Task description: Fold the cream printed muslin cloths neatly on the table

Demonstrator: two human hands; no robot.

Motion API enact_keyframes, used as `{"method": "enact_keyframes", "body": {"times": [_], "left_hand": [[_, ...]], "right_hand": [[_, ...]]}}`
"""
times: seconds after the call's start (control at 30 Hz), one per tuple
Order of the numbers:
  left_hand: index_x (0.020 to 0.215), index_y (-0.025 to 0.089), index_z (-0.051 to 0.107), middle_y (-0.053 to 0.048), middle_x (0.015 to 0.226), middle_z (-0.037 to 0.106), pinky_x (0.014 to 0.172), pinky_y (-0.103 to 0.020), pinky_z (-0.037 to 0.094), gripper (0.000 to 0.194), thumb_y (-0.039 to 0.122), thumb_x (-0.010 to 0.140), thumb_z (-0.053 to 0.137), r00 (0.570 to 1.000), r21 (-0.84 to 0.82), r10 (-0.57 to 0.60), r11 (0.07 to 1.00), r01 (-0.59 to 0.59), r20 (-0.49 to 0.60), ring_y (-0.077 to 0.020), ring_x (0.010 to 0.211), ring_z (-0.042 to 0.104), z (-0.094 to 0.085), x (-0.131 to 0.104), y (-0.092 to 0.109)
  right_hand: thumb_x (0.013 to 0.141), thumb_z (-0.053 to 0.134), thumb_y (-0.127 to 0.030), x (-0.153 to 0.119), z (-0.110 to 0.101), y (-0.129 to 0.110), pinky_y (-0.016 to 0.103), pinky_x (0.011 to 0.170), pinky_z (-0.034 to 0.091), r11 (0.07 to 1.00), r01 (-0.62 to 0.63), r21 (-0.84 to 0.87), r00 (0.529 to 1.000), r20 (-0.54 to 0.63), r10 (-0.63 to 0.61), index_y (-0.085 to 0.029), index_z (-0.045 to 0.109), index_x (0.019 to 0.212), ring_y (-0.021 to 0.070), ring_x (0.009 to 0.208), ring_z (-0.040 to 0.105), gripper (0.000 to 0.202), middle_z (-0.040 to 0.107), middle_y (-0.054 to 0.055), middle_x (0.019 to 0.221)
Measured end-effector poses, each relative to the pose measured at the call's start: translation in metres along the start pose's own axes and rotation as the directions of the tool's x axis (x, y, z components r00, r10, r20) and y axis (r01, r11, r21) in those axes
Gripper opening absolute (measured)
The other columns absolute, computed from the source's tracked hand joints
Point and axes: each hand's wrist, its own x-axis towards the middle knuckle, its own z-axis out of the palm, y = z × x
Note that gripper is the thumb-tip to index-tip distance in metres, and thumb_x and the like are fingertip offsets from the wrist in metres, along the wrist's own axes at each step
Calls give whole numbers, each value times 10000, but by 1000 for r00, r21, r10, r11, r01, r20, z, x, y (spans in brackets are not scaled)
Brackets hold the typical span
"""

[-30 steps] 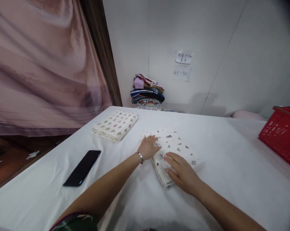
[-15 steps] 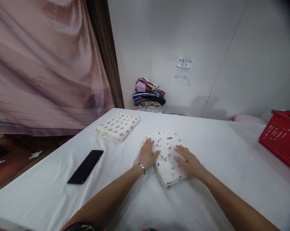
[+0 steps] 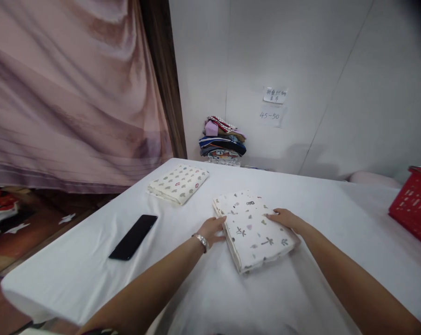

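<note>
A folded white cloth printed with small palm trees and other motifs lies on the white-covered table. My left hand grips its left edge, fingers partly under the fold; a silver bracelet is on that wrist. At the opposite edge, my right hand holds the cloth with its thumb on top and the other fingers largely hidden. Further back to the left lies a second folded cloth, cream with grey and red motifs, touched by neither hand.
A black phone lies on the table's left side. A red perforated basket stands at the right edge. Behind the table is a stack of folded fabrics against the wall. A pink curtain hangs at the left.
My hands have gone from lying flat on top of the patterned cloth to gripping its left and right edges. The view has shifted slightly left.
</note>
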Motion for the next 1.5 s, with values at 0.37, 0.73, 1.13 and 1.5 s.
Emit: {"method": "enact_keyframes", "body": {"times": [0.37, 0.73, 1.13, 1.5], "left_hand": [[767, 144, 553, -5, 672, 563, 634, -252, 459, 250, 389, 761, 603, 982, 24, -188, 982, 188, 3, -117, 600, 525, 7, 25, 11], [862, 133, 589, -59, 722, 657, 675, -319, 512, 256, 321, 709, 671, 998, 72, -68, 995, 68, -6, -183, 670, 626, 14, 29, 7], [931, 110, 564, -102, 800, 676, 668, -356, 546, 331, 291, 691, 704, 999, -53, -40, 998, 41, 29, -209, 704, 654, 15, 27, -13], [935, 99, 555, -95, 775, 668, 648, -363, 546, 386, 288, 653, 738, 1000, -54, -30, 998, 30, 3, -204, 654, 647, 10, 38, -23]], "right_hand": [[649, 657, -526, -4, -3, -4, 314, 716, 530, 958, -129, 258, 980, 182, 83, -84, 332, 1347, 262, 985, 599, 888, 464, 221, 1294], [688, 640, -399, -11, -4, -7, 327, 736, 514, 974, -23, 226, 993, 122, -5, -120, 529, 1173, 260, 938, 614, 571, 595, 173, 1150], [693, 605, -480, -6, -9, 7, 371, 761, 495, 999, -45, -14, 998, 45, 45, -110, 497, 1223, 313, 1018, 565, 655, 515, 203, 1242], [851, 375, -516, -61, 62, -14, 393, 1086, 225, 757, 532, -380, 817, -4, -576, -201, 313, 1379, 229, 1339, 204, 617, 237, 59, 1465]]}}
